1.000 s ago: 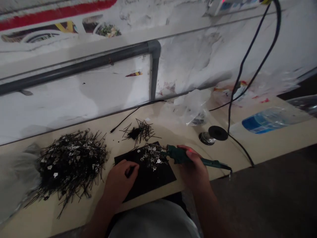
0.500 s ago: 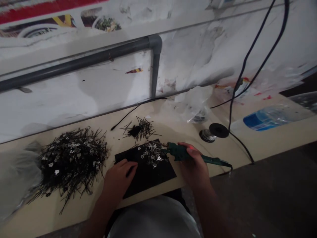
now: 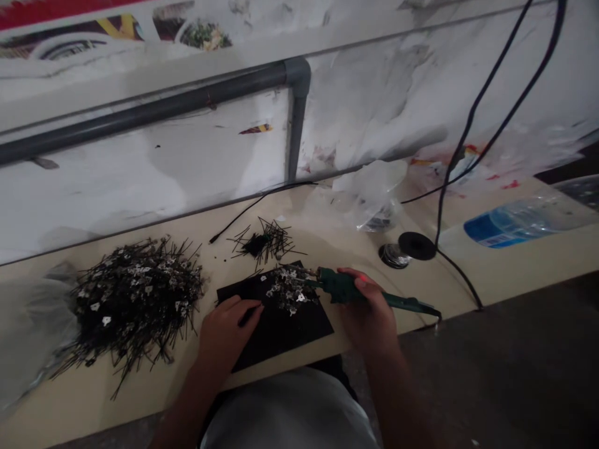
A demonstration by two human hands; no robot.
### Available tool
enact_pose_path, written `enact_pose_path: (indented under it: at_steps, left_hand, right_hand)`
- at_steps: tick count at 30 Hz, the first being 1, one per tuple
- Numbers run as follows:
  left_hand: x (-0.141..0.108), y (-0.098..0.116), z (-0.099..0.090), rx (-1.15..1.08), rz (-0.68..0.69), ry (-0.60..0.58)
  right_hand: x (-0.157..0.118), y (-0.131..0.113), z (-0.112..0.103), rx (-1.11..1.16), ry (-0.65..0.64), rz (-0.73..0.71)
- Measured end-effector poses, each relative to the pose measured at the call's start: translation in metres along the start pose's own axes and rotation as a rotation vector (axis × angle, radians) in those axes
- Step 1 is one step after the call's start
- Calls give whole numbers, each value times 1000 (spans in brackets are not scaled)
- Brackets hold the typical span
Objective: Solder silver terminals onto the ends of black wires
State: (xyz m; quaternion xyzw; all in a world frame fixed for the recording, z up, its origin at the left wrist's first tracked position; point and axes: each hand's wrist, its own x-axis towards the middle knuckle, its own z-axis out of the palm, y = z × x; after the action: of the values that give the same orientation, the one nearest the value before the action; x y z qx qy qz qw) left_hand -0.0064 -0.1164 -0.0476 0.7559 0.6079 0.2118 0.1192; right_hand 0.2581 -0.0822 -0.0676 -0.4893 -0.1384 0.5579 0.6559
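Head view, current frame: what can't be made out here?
In the head view:
- What, if anything, the left hand pinches: too small and dark.
- Green soldering iron's tip end: lost among the small metal parts.
- Rest of the plastic bag: cut off by the left edge.
- Where the black cable leads: cut off by the top edge.

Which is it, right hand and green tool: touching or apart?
Touching. The head view shows the right hand wrapped around the body of the green tool, which sticks out on both sides of the grip.
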Motion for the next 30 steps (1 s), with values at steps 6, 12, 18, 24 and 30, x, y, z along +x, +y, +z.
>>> enact_pose_path:
  at_steps: [6,12,18,24,30]
  left_hand:
    - [-1,6,6,19,-53,68]
    - [5,14,9,26,47,14]
    - [4,12,6,68,97,17]
    - [-21,12,-9,89,138,11]
    - [-25,13,-2,76,52,45]
  right_hand:
    - [0,0,-1,-1,1,1]
    - [1,-1,-1,5,-11,-10]
    - [0,-1,-2,-1,-16,-2]
    - [0,-4,0,-34,-47,17]
    - [-1,-8,1,-55,-65,21]
